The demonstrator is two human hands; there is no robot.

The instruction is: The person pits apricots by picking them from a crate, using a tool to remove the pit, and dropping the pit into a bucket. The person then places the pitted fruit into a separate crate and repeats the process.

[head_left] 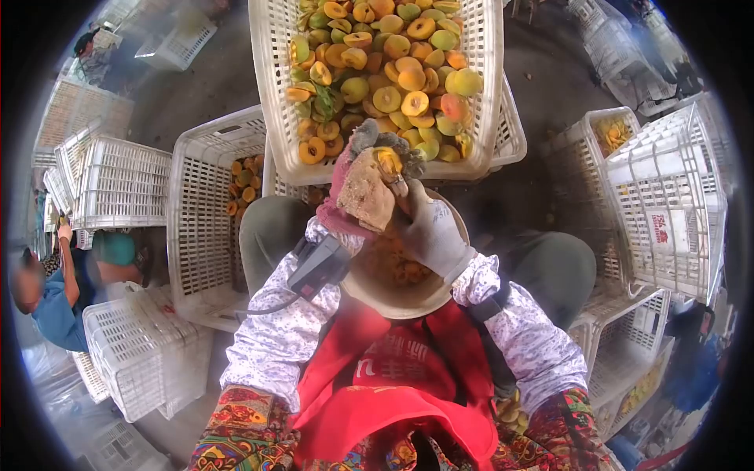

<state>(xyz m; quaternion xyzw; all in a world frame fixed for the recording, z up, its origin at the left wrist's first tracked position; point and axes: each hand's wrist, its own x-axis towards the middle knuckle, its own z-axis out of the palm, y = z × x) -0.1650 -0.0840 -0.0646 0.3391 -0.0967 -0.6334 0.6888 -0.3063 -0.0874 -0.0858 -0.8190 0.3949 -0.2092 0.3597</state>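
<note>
My left hand [363, 188], in a worn pink and tan glove with grey fingertips, is closed on an apricot [388, 161] showing cut orange flesh. My right hand [437, 239] wears a pale grey glove and grips a short brownish tool [403, 196], its tip right at the fruit. Most of this tool is hidden by the fingers. Below both hands, between the knees, sits a round cream bucket [377, 304] with orange pieces inside. Just beyond the hands stands a white plastic crate [276, 102] heaped with whole and halved apricots.
At left is another white crate [196, 235] with some apricot halves. Stacked crates [660, 212] rise on the right, and more crates [126, 180] stand farther left. A person in blue [59, 310] is at the left edge.
</note>
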